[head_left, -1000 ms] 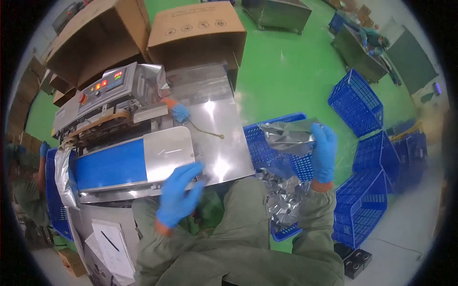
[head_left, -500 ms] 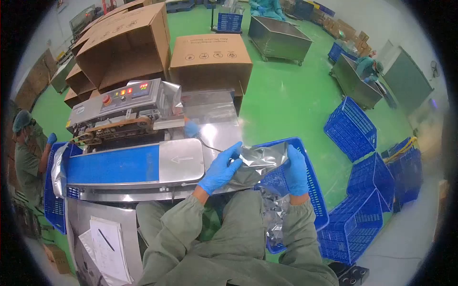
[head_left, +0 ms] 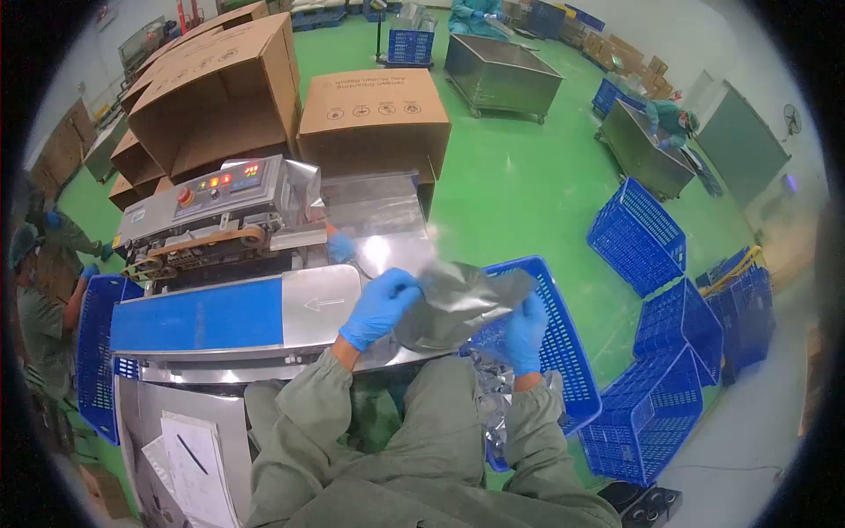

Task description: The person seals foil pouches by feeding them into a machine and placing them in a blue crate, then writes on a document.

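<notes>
My left hand (head_left: 382, 308), in a blue glove, pinches the left edge of a silver foil pouch (head_left: 462, 308). My right hand (head_left: 526, 334), also gloved, is closed on the pouch's right end; some of its fingers are blurred or hidden. The pouch is spread between both hands, above the near edge of a blue crate (head_left: 572, 370). More foil pouches (head_left: 495, 400) lie in that crate, partly behind my right forearm. Left of my left hand is the steel infeed plate (head_left: 321, 304) of a sealing machine (head_left: 207, 207) with a blue belt (head_left: 198, 312).
Another blue-gloved hand (head_left: 341, 245) shows behind the machine's end. Cardboard boxes (head_left: 374, 101) stand beyond it. Stacked blue crates (head_left: 638, 414) are at right, and a crate (head_left: 97, 352) stands at the belt's left end near a co-worker (head_left: 44, 326). Papers with a pen (head_left: 198, 466) lie at lower left.
The pouch between my hands has turned and spread flatter, and my right hand has lowered slightly. The silver pouch at the belt's left end is gone from view there.
</notes>
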`<move>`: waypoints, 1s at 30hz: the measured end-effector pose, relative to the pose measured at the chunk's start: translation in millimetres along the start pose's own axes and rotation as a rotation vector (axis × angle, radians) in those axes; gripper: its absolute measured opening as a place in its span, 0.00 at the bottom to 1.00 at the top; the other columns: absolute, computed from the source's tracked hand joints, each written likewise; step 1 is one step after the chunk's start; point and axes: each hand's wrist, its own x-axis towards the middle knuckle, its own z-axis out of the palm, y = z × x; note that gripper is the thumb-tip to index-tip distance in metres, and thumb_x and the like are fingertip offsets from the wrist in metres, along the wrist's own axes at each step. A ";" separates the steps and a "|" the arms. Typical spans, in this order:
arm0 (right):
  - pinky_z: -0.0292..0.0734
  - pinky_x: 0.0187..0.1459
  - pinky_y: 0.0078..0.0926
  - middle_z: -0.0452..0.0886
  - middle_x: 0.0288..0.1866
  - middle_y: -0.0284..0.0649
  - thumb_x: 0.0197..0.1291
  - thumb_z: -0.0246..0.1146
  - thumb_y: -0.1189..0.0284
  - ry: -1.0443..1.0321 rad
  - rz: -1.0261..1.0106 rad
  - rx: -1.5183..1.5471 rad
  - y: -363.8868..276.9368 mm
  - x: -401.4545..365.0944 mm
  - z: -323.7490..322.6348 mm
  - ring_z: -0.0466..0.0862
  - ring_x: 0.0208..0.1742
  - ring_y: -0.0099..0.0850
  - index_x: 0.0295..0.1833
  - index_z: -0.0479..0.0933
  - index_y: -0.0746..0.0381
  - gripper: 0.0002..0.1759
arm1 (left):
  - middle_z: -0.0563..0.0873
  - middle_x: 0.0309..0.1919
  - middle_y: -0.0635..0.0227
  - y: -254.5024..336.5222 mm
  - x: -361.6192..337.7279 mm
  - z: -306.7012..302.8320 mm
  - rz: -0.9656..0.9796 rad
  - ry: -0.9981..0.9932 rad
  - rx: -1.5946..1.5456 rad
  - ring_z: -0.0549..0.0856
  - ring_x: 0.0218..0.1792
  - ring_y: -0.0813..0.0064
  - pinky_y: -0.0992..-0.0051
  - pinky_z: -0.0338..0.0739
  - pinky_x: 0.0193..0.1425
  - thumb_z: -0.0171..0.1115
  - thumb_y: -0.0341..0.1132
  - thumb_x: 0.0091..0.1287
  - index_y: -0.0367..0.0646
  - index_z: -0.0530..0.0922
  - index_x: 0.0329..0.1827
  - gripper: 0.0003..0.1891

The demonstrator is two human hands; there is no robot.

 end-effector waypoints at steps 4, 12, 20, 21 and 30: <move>0.72 0.46 0.24 0.80 0.38 0.39 0.64 0.54 0.78 0.217 -0.087 0.190 -36.8 -12.4 -7.6 0.78 0.40 0.28 0.43 0.77 0.68 0.07 | 0.73 0.29 0.74 -22.4 -14.0 2.4 0.030 0.451 -0.100 0.72 0.33 0.85 0.82 0.70 0.39 0.57 0.28 0.66 0.38 0.76 0.38 0.02; 0.70 0.39 0.21 0.77 0.36 0.34 0.66 0.54 0.76 0.288 -0.176 0.572 -141.1 -14.8 -46.1 0.74 0.37 0.22 0.39 0.75 0.66 0.06 | 0.80 0.37 0.71 28.3 -84.0 -14.2 0.062 0.351 -0.368 0.77 0.41 0.83 0.81 0.71 0.48 0.55 0.23 0.67 0.38 0.78 0.49 0.10; 0.61 0.28 0.18 0.68 0.23 0.27 0.65 0.53 0.73 -0.044 0.033 0.696 -225.1 5.8 3.7 0.66 0.27 0.16 0.29 0.72 0.64 0.10 | 0.76 0.21 0.73 74.0 -78.3 -92.7 0.059 0.998 -0.209 0.72 0.26 0.84 0.78 0.69 0.31 0.55 0.32 0.68 0.36 0.80 0.33 0.09; 0.61 0.28 0.19 0.68 0.23 0.27 0.64 0.53 0.73 -0.119 0.048 0.696 -216.5 14.9 27.4 0.66 0.27 0.16 0.28 0.71 0.64 0.11 | 0.74 0.18 0.73 59.9 -67.3 -105.3 0.094 1.065 -0.271 0.70 0.24 0.84 0.76 0.67 0.28 0.54 0.33 0.68 0.36 0.80 0.30 0.12; 0.62 0.29 0.24 0.66 0.23 0.28 0.57 0.57 0.72 -0.244 0.159 0.760 -159.4 31.4 175.0 0.65 0.27 0.20 0.24 0.70 0.61 0.10 | 0.83 0.23 0.56 -94.5 -51.7 -171.6 -0.221 0.931 0.036 0.80 0.26 0.69 0.68 0.73 0.34 0.55 0.38 0.62 0.32 0.81 0.29 0.15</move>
